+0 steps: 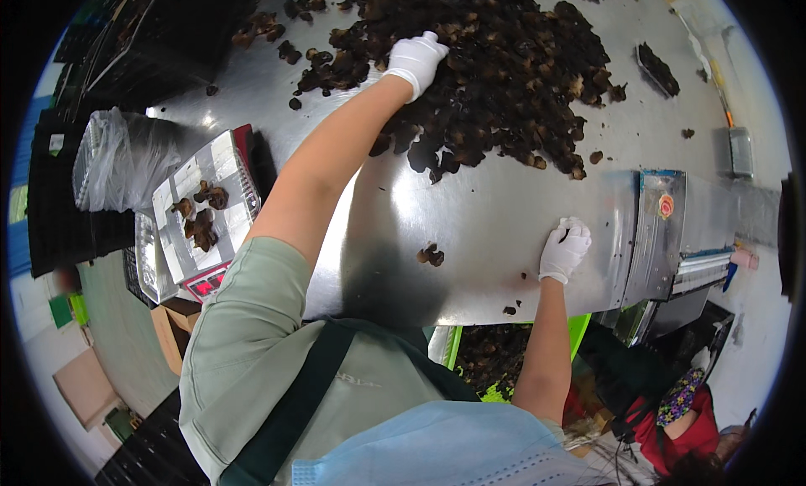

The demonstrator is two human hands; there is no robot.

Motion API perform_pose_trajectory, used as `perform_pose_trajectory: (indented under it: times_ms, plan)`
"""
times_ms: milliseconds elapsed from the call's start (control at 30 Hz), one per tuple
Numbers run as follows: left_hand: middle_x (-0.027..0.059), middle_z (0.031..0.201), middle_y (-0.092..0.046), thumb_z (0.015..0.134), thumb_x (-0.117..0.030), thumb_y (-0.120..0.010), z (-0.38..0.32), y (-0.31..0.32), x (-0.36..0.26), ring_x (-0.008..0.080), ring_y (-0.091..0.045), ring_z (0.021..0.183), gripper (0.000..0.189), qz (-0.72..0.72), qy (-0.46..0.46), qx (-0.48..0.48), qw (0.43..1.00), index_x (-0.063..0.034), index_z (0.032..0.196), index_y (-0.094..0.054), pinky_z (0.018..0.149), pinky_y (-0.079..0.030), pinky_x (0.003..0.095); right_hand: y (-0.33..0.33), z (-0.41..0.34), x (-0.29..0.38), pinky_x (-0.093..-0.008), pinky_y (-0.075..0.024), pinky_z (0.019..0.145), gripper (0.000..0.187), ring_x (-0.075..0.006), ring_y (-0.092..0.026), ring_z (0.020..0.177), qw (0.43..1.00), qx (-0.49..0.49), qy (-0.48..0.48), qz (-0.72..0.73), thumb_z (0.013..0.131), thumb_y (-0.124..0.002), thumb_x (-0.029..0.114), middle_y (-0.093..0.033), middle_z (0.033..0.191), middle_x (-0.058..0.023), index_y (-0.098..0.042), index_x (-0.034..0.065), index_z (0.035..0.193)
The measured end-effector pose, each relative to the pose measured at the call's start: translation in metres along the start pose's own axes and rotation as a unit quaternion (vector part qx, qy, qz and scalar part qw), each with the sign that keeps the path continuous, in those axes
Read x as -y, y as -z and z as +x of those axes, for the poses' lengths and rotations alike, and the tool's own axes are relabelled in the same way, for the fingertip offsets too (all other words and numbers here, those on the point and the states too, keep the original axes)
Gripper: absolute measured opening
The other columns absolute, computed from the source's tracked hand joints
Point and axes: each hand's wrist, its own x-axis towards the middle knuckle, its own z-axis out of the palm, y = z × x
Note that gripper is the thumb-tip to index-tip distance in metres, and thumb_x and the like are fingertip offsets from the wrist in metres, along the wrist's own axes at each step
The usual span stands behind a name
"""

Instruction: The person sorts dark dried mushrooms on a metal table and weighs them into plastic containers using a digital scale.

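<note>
On a metal table (491, 228) lies a large heap of dark wood ear mushrooms (491, 77). My left hand (417, 61), in a white glove, reaches out to the left part of the heap, fingers curled; whether it grips a piece cannot be told. Near the table's right side is my right hand (565, 250), also white-gloved, fingers curled round a small dark piece. A single mushroom piece (431, 255) lies between my hands and my body. At the left, a few pieces (201, 231) rest on a checked, plastic-covered surface on a red scale (208, 283).
A plastic-wrapped stack of clear trays (123, 162) stands left, beside black crates (53, 190). A filled tray (657, 69) lies at the far right. A metal box (658, 234) stands at the right edge. Below the table's edge is a green basket (580, 335) with mushrooms. Another person (677, 417) is at lower right.
</note>
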Motion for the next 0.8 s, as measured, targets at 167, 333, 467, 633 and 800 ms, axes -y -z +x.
perform_pose_trajectory:
  times_ms: [167, 333, 467, 633, 800]
  plan:
    - [0.0120, 0.112, -0.062, 0.081, -0.017, -0.065, -0.026, 0.012, 0.022, 0.0347, -0.067, 0.096, 0.023, -0.208, 0.098, -0.175, 0.957, -0.0170, 0.104, -0.069, 0.081, -0.055, 0.0447, -0.001, -0.001, 0.000, -0.0449, -0.0476, 0.090, 0.012, -0.0338, -0.057, 0.104, 1.000, -0.011, -0.001, -0.011, 0.079, -0.060, 0.001, -0.065, 0.108, -0.0135, -0.065, 0.0042, 0.090]
    - [0.0055, 0.091, -0.069, 0.088, -0.012, -0.062, -0.059, 0.017, 0.045, 0.0146, -0.062, 0.076, 0.021, -0.551, 0.253, -0.146, 0.782, -0.0082, 0.109, -0.064, 0.069, -0.051, 0.0293, -0.001, 0.002, 0.004, -0.0451, -0.0484, 0.089, 0.014, -0.0333, -0.057, 0.103, 1.000, 0.005, -0.019, -0.003, 0.079, -0.059, 0.000, -0.064, 0.109, -0.0136, -0.064, 0.0039, 0.091]
    - [0.0072, 0.097, -0.071, 0.084, -0.005, -0.056, -0.057, 0.041, 0.018, 0.0146, -0.063, 0.080, 0.046, -0.634, 0.215, -0.059, 0.741, -0.0140, 0.128, -0.065, 0.075, -0.051, 0.0275, -0.003, -0.001, -0.004, -0.0450, -0.0483, 0.089, 0.014, -0.0332, -0.057, 0.103, 1.000, 0.001, -0.001, 0.003, 0.079, -0.058, -0.001, -0.063, 0.108, -0.0138, -0.064, 0.0039, 0.090]
    - [0.0178, 0.124, -0.060, 0.078, -0.005, -0.062, 0.012, 0.022, -0.028, 0.0370, -0.061, 0.114, 0.041, -0.343, 0.014, -0.004, 0.939, -0.0130, 0.117, -0.072, 0.100, -0.050, 0.0393, -0.003, 0.001, -0.005, -0.0447, -0.0476, 0.090, 0.012, -0.0334, -0.057, 0.104, 1.000, -0.004, 0.008, -0.001, 0.078, -0.059, 0.000, -0.063, 0.108, -0.0135, -0.063, 0.0045, 0.089]
    - [0.0172, 0.131, -0.057, 0.082, -0.030, -0.072, 0.036, 0.019, -0.083, 0.0371, -0.059, 0.119, 0.046, -0.163, 0.056, 0.088, 0.981, -0.0128, 0.124, -0.068, 0.101, -0.049, 0.0408, -0.002, -0.003, -0.001, -0.0445, -0.0470, 0.091, 0.011, -0.0331, -0.057, 0.103, 1.000, -0.023, 0.004, -0.013, 0.078, -0.061, 0.001, -0.064, 0.108, -0.0122, -0.062, 0.0069, 0.088]
